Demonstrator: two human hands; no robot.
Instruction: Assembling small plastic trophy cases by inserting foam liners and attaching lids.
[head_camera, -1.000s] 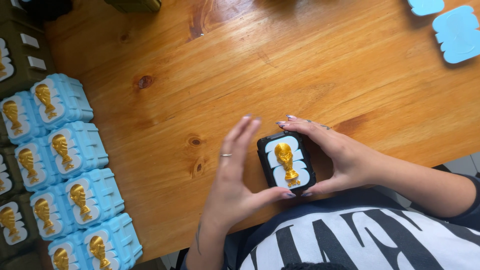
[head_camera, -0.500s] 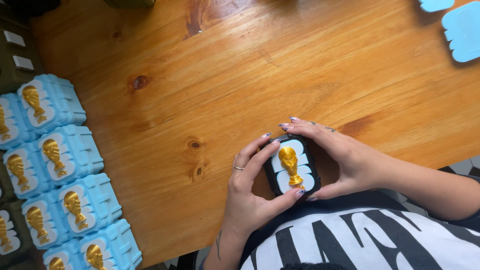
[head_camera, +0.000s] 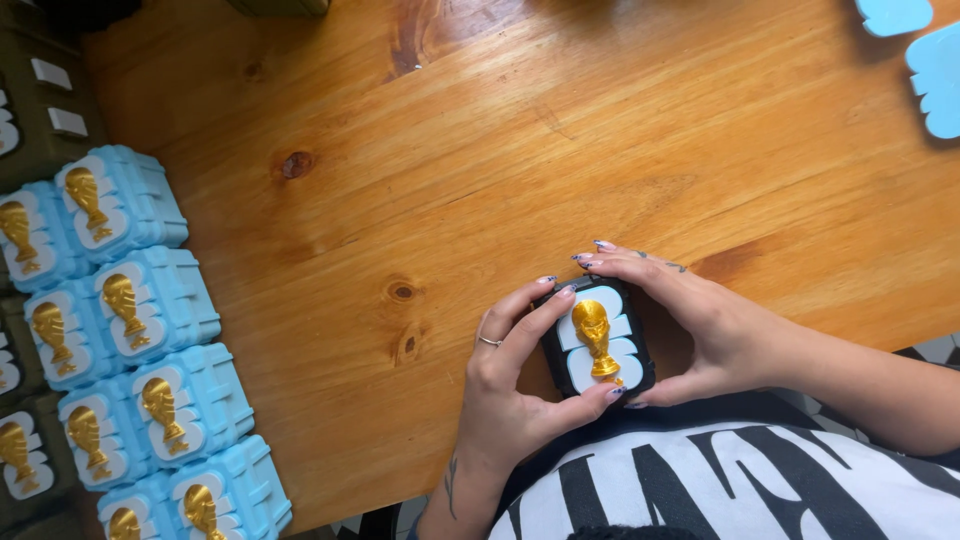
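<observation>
A small black box (head_camera: 597, 338) with a white and pale-blue striped top and a gold trophy figure on it rests on the wooden table (head_camera: 520, 160) near its front edge. My left hand (head_camera: 510, 380) wraps its left side, fingers over the far corner and thumb under the near edge. My right hand (head_camera: 690, 325) cups its right side, fingertips touching the far edge. Both hands grip the box together.
Several light-blue boxes (head_camera: 130, 300) with the same gold trophy tops stand in rows along the table's left edge, with dark green ones (head_camera: 40, 100) behind them. Pale-blue flat pieces (head_camera: 935, 70) lie at the far right corner.
My left hand, raised with spread fingers beside the box a second ago, has closed around its left side. The box and my right hand stay in much the same place.
</observation>
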